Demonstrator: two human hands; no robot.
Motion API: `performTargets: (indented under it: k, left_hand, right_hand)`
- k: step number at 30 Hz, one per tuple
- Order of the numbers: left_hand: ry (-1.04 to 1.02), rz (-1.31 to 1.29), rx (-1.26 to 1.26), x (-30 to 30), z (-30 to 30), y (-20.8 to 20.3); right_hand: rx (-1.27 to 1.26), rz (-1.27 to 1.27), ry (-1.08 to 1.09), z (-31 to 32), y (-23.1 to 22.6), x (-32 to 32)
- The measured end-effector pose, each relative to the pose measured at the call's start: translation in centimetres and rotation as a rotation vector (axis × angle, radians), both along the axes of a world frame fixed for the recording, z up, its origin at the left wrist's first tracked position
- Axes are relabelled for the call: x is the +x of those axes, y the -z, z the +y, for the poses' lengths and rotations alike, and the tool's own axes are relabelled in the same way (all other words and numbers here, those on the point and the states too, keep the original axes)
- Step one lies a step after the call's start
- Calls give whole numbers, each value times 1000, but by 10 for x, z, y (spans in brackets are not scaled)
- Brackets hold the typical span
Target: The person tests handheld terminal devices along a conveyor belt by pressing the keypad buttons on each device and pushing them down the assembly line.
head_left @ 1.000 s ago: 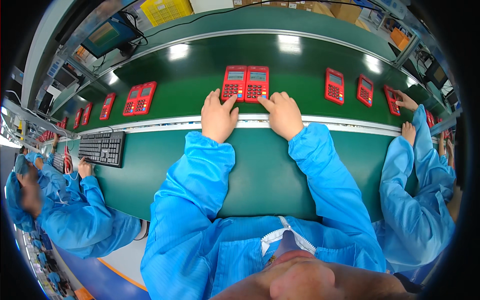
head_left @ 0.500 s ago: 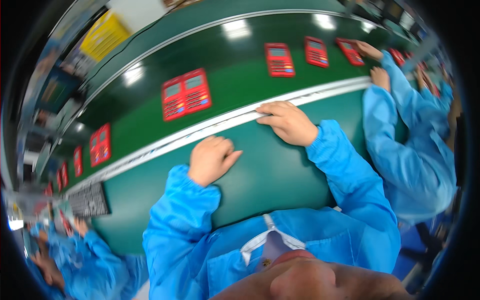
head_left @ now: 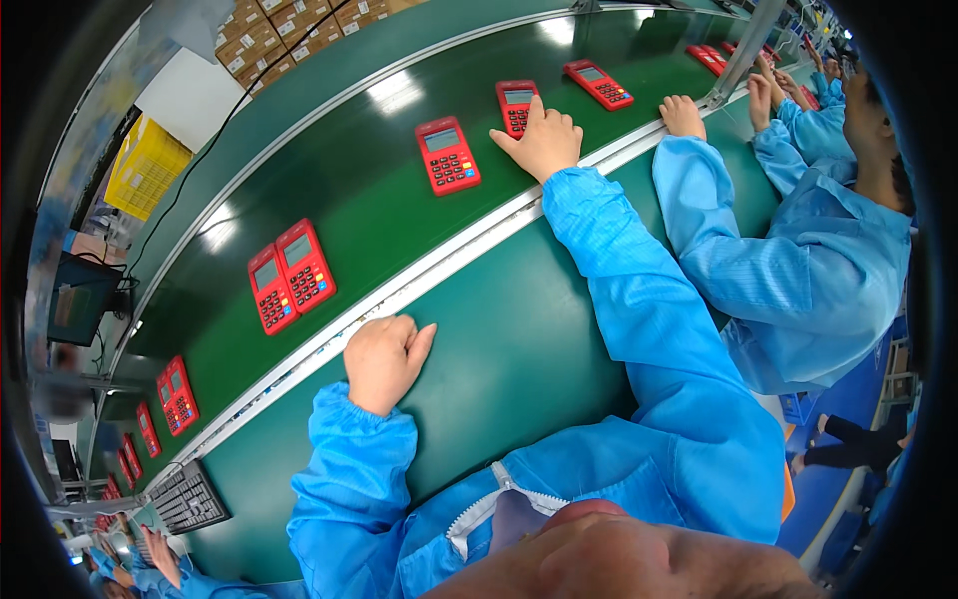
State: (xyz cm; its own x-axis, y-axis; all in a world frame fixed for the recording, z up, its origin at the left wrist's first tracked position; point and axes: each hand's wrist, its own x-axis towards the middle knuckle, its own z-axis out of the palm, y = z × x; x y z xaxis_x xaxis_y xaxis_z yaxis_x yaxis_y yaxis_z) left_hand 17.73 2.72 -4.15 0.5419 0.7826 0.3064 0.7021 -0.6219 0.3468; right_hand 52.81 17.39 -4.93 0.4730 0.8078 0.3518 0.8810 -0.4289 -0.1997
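My right hand [head_left: 547,143] reaches over the white rail, thumb and index finger spread at the lower part of a red payment terminal [head_left: 518,97]. Its palm covers that terminal's lower right corner, and whether the fingertips press on it is hard to see. A second red terminal [head_left: 448,157] lies just left of this hand, and a third terminal [head_left: 599,85] lies beyond it to the right. My left hand [head_left: 384,361] rests on the green bench by the rail, fingers curled in and thumb out, with nothing visible in it. Nearest to it on the belt is a side-by-side terminal pair [head_left: 304,265].
The dark green belt [head_left: 374,235] runs behind the white rail [head_left: 399,291]. More red terminals [head_left: 178,395] lie far left, near a black keyboard [head_left: 188,497]. At right, a co-worker's hand [head_left: 683,116] rests by a metal post [head_left: 748,50]. A yellow crate [head_left: 148,168] and cartons [head_left: 261,45] stand behind.
My right hand has gone from the rail out over the belt to a terminal. The view has turned, and the terminals appear farther left and lower. My left hand stays curled on the bench.
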Motion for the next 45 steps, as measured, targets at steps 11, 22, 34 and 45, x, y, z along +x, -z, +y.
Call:
performTargets:
  k: [11,22,34,45]
  left_hand:
    - [-149,-289,257,112,113,21]
    - [-409,102,277,151,151,42]
    - [-391,83,221,181,136,37]
    - [-94,27,85,135,117,-19]
  right_hand:
    - [81,-91,-286,-3,9,1]
    - [127,150,-370,-6,29,-37]
    - [91,433,-448,-12,29,3]
    - [355,349,-419,-15,36,4]
